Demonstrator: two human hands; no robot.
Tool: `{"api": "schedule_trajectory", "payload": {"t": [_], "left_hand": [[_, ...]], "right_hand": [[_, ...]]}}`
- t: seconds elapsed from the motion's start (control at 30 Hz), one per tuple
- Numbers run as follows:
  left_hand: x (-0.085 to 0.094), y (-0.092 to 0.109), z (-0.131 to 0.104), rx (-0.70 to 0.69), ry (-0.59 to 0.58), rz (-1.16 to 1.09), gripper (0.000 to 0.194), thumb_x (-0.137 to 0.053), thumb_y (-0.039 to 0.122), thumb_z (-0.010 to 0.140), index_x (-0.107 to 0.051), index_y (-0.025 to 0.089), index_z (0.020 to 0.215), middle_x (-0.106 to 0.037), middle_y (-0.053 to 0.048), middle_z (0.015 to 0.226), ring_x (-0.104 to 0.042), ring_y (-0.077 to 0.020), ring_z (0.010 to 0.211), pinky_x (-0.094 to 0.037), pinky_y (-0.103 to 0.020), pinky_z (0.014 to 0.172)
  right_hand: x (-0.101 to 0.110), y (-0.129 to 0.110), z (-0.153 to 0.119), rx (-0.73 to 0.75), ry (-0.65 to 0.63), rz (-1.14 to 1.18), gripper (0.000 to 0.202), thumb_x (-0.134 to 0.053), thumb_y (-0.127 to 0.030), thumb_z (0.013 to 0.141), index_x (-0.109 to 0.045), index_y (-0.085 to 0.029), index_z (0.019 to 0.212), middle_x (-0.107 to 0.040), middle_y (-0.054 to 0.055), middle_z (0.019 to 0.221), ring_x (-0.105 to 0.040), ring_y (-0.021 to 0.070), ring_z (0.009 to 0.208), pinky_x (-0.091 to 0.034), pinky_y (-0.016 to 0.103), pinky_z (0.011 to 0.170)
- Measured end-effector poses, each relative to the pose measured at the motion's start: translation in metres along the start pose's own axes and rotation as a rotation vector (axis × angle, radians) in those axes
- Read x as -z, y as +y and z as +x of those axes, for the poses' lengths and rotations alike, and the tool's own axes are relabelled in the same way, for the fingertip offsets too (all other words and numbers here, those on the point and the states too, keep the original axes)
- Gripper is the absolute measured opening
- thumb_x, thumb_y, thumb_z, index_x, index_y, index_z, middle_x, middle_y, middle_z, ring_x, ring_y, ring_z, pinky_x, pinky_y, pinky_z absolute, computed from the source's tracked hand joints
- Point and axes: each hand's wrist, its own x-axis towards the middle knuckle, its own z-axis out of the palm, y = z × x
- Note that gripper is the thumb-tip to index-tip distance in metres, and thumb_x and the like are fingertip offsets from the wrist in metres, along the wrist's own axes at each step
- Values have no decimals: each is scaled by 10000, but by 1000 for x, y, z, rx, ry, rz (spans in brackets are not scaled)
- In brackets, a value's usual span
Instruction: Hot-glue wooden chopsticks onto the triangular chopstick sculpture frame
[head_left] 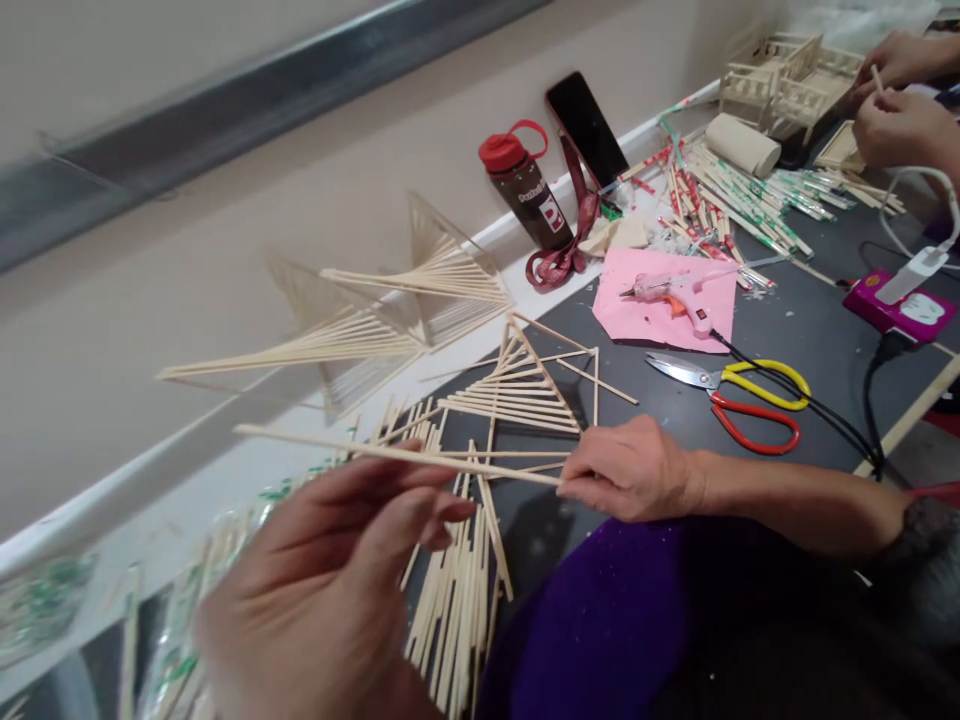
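My right hand is closed on the right end of a long thin wooden stick. The stick stretches leftward, slightly raised, past the fingers of my left hand. That hand is large in the foreground, its fingers curled round the stick from below and behind. Beyond my hands, a fan-shaped stick frame rests on the dark table. A pile of loose sticks lies under and right of my left hand. Two twisted stick structures stand against the wall at the back left.
Scissors with yellow and red handles and a pink glue gun on pink paper lie to the right. Behind are a bottle, a phone and wrapped chopsticks. Another person's hands work at the upper right; cables run nearby.
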Motion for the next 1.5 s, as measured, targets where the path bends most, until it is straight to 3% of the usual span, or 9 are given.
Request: {"api": "schedule_trajectory", "payload": {"t": [0.1, 0.2, 0.4, 0.63, 0.8, 0.9, 1.17, 1.33, 1.5], "left_hand": [[-24, 2, -16, 148, -60, -149, 149, -819, 277, 636, -769, 243, 772, -708, 11, 680, -599, -100, 451, -468, -186, 418], [-36, -8, -30, 175, -57, -303, 140, -836, 315, 612, -768, 233, 703, -690, 7, 618, -597, -117, 424, -480, -213, 409], [-39, -42, -49, 87, 214, -466, 210, -843, 367, 629, -733, 198, 685, -669, 13, 624, -567, -90, 415, -439, -191, 368], [-28, -76, -43, 249, 26, -600, 319, -861, 453, 554, -723, 188, 666, -556, 25, 455, -477, -75, 377, -359, -167, 340], [-30, -74, -48, 276, -72, -529, 304, -823, 469, 608, -723, 195, 694, -593, 15, 506, -471, -68, 378, -361, -181, 352], [-30, -70, -51, 221, -101, -487, 291, -806, 465, 634, -719, 196, 706, -609, 12, 534, -486, -71, 392, -373, -194, 363], [-30, -52, -56, 45, -22, -488, 242, -750, 444, 713, -698, 208, 730, -608, 28, 582, -462, -49, 389, -350, -193, 370], [-18, -44, -98, 52, -31, -443, 236, -734, 456, 740, -709, 222, 764, -597, 33, 568, -481, -61, 394, -366, -190, 365], [24, -72, -168, 128, -7, -204, 136, -701, 345, 803, -741, 220, 837, -658, 14, 651, -558, -86, 465, -456, -200, 434]], "right_hand": [[-1, 0, -1, 53, 3, -68, 300, -407, -273, 999, -607, -159, 806, -640, -6, 678, -571, 82, 608, -361, 209, 516], [-3, 4, -6, 75, -56, -123, 293, -385, -271, 1001, -607, -163, 842, -643, -4, 707, -570, 94, 617, -335, 229, 509], [-10, -3, -23, 79, -386, -172, 411, -334, -399, 1029, -596, -166, 816, -630, 21, 691, -586, 140, 616, -268, 278, 502], [-18, -23, -40, 214, -763, -93, 381, -411, -429, 1002, -584, -178, 774, -643, 29, 695, -591, 150, 582, -198, 291, 484], [-13, -28, -38, 134, -904, -157, 291, -460, -396, 988, -611, -162, 901, -661, 66, 820, -611, 176, 694, -284, 285, 527], [-13, -29, -39, 134, -931, -206, 291, -445, -389, 994, -615, -157, 950, -658, 72, 864, -610, 182, 728, -301, 291, 553], [-17, -21, -34, 185, -975, -223, 373, -336, -400, 1022, -611, -151, 991, -662, 63, 914, -585, 171, 758, -244, 292, 554], [-15, -18, -31, 226, -979, -229, 329, -350, -371, 1016, -597, -154, 1006, -653, 65, 931, -566, 171, 779, -239, 289, 564], [-14, -19, -30, 229, -990, -256, 338, -332, -366, 1023, -599, -162, 980, -651, 66, 933, -561, 174, 791, -225, 292, 564]]}}
